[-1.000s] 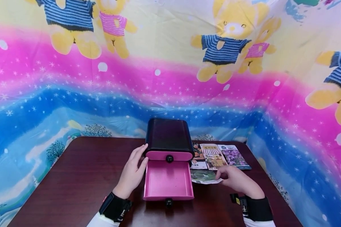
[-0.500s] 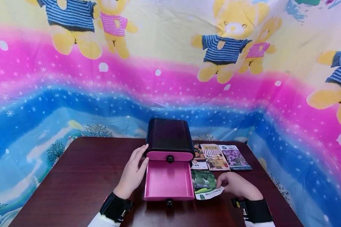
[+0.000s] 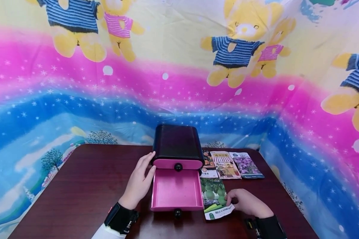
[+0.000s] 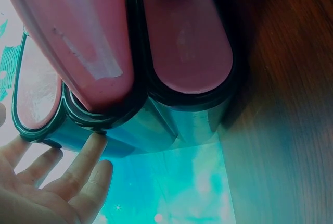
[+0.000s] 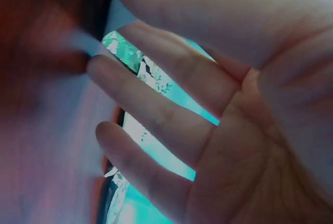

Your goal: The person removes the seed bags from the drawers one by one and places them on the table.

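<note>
A small black drawer cabinet [image 3: 176,141] with pink fronts stands mid-table. Its middle drawer [image 3: 177,192] is pulled out, and its pink inside shows bare. My left hand [image 3: 139,182] rests its extended fingers against the cabinet's left side; in the left wrist view the fingertips [image 4: 96,140] meet the black casing. To the right of the drawer, my right hand [image 3: 250,201] pinches the near right corner of a green seed packet [image 3: 213,196] printed with round gourds. That packet lies close over the table, its white lower edge slightly curled.
Behind the green packet lie a packet with orange flowers [image 3: 208,164], partly hidden by the cabinet, one with a striped awning [image 3: 226,166], and one with purple flowers [image 3: 247,166]. A patterned cloth [image 3: 173,93] hangs around the dark wooden table [image 3: 86,186].
My right hand has drawn the green packet toward the table's near side, and its printed face has come into fuller view. The left hand and the drawer have stayed put.
</note>
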Motion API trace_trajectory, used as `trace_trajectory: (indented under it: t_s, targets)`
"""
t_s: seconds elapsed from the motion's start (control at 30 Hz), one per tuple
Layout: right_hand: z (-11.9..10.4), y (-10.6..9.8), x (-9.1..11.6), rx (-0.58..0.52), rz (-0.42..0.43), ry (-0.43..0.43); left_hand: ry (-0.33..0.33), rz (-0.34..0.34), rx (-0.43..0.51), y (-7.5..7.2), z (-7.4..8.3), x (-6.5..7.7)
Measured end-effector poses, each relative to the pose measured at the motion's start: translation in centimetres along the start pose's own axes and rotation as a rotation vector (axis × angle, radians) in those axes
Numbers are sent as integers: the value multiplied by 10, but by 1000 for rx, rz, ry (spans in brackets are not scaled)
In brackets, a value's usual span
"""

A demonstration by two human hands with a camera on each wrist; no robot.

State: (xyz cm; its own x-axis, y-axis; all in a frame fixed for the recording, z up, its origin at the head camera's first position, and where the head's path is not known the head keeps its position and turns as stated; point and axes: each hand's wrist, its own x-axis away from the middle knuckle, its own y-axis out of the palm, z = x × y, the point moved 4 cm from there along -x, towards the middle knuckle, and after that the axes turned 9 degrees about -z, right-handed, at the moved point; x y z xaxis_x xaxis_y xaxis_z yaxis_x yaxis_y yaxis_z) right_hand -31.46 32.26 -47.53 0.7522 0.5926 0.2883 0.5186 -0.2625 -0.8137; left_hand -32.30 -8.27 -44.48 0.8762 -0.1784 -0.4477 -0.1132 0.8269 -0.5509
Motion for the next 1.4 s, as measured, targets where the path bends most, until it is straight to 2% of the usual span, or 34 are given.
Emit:
trace_trajectory:
  t_s: [0.37, 0.53, 0.7, 0.83, 0.93, 1.1, 1.23, 1.4]
  targets:
    - [3, 10, 4, 75, -7, 29, -3, 3, -7, -1, 0, 0]
    - [2, 12, 3, 53, -16, 53, -8, -4, -4, -2, 0, 0]
    - [0, 13, 1, 35, 16, 69, -13, -11, -1, -2, 0, 0]
    - [-1, 13, -2, 84, 67, 85, -15, -17, 4, -1, 0, 0]
    - [-7, 10, -4, 158, 170, 87, -18, -22, 10, -1, 1, -1]
    - [-26, -2, -5, 285, 465, 5, -26, -25, 11, 0, 2, -1]
    - [-54, -7, -3, 370, 660, -136, -33, -29, 14, 0, 2, -1]
    - [-106, -1, -5, 453, 765, -428, -34, -28, 10, 0, 2, 0]
